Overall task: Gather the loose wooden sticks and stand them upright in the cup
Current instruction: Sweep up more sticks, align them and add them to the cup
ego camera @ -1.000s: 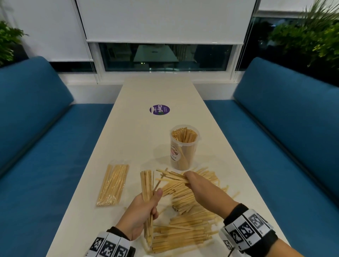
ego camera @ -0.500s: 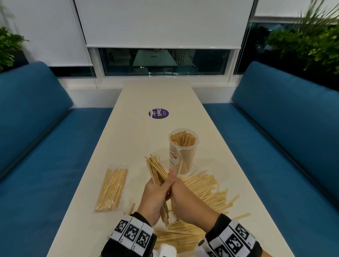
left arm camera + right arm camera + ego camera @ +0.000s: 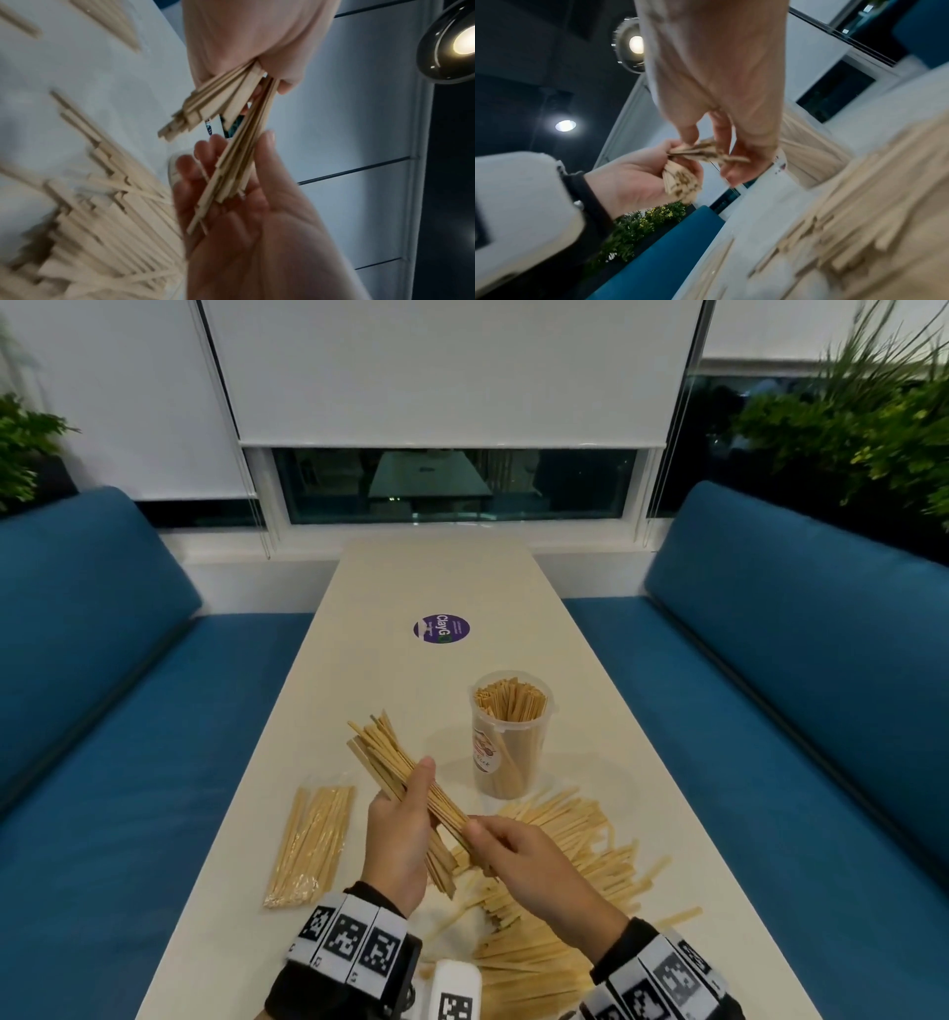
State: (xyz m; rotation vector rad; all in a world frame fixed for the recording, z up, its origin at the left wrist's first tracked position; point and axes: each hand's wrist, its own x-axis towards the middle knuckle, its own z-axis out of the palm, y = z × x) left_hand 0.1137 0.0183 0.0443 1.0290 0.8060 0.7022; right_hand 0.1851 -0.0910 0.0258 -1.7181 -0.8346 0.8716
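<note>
Two hands on one bundle, and it looks anything but tidy! Centre of the head view, the left hand (image 3: 398, 839) is wrapped round the bundle of sticks (image 3: 395, 767), which slants up toward the upper left of the frame. The right hand (image 3: 506, 852) pinches a smaller clutch of sticks at the lower end, fingers curled on the wood. From the left wrist view the bundle splays into two fans, ends uneven, and that is the trouble spot: squeeze loosely while squaring them and a few could slide out onto the bench (image 3: 390, 690).

Over to the cup (image 3: 509, 737), standing just right of centre, well clear of both hands. It is already packed with upright sticks, with only a little gap showing at the rim. I reckon a fat, ragged bundle may snag on those tops, jam, or knock the light cup over if pushed in at a slant.

Lower middle of the frame, the loose pile (image 3: 560, 891) lies right under the wrists, so a careless sweep could scatter it toward the bench edge. At lower left, a wrapped packet of sticks (image 3: 310, 845) lies untouched.
</note>
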